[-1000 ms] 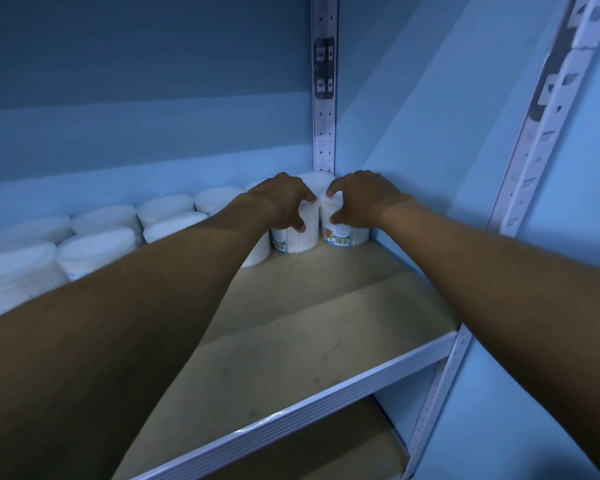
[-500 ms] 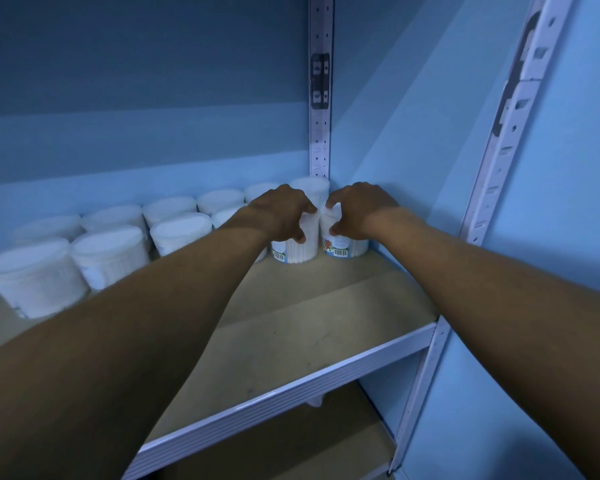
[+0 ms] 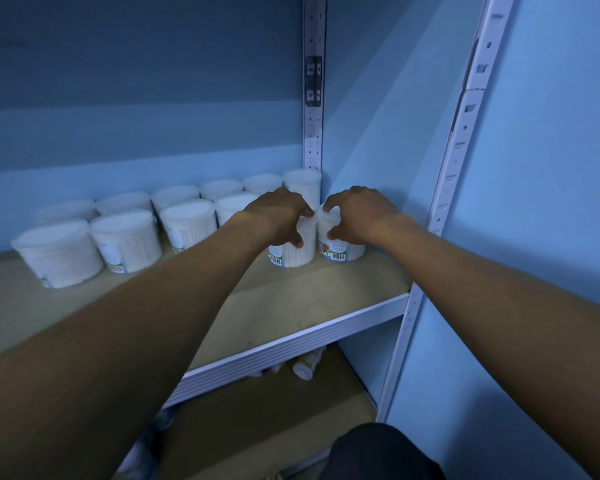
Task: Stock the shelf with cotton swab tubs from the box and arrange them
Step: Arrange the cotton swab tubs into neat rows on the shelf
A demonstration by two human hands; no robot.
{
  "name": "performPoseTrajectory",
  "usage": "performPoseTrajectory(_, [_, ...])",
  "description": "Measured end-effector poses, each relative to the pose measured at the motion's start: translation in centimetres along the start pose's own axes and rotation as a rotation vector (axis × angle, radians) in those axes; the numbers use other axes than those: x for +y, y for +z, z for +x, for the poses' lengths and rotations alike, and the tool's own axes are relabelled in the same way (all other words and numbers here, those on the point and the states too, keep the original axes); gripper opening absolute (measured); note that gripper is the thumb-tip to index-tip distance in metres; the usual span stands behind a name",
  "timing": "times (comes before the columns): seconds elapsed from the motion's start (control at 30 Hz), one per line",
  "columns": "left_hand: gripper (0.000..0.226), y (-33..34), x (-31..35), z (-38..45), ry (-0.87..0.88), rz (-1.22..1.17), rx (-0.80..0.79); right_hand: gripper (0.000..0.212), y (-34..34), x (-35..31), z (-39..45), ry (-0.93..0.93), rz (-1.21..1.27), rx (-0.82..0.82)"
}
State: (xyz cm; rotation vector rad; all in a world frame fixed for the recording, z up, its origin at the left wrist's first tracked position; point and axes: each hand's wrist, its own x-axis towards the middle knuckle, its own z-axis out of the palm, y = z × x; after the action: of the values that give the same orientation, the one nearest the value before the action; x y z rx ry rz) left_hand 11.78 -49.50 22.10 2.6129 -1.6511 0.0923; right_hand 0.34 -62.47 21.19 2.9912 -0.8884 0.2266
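Both hands reach to the far right corner of the shelf point(image 3: 312, 306), by the rear upright post point(image 3: 314, 98). The left hand point(image 3: 278, 213) is clamped over the top of one cotton swab tub point(image 3: 293, 252); the right hand point(image 3: 357, 213) grips a second tub point(image 3: 343, 251) just right of it, nearest the post's corner. The two tubs stand upright, touching or nearly so. More tubs point(image 3: 125, 237) stand in rows leftward from the post along the back wall.

Dim bluish light, banded shadows across the back wall point(image 3: 136, 109), wide-angle bending at edges, slightly soft focus
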Motion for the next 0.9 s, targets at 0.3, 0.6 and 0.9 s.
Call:
performPoseTrajectory(0.3, [0.073,-0.4,1.6,-3.5,0.027,0.013,0.017,0.060,-0.6,0.3,-4.2,-0.032,0.055,0.034])
performPoseTrajectory(0.6, [0.073,-1.2,3.3,-6.6,0.047,0.017,0.007,0.056,-0.9,0.8,-7.4,-0.067,0.093,0.048])
performPoseTrajectory(0.9, [0.075,-1.9,4.6,-8.3,0.054,0.043,0.023,0.044,-1.8,1.1,-8.4,-0.122,0.090,0.018])
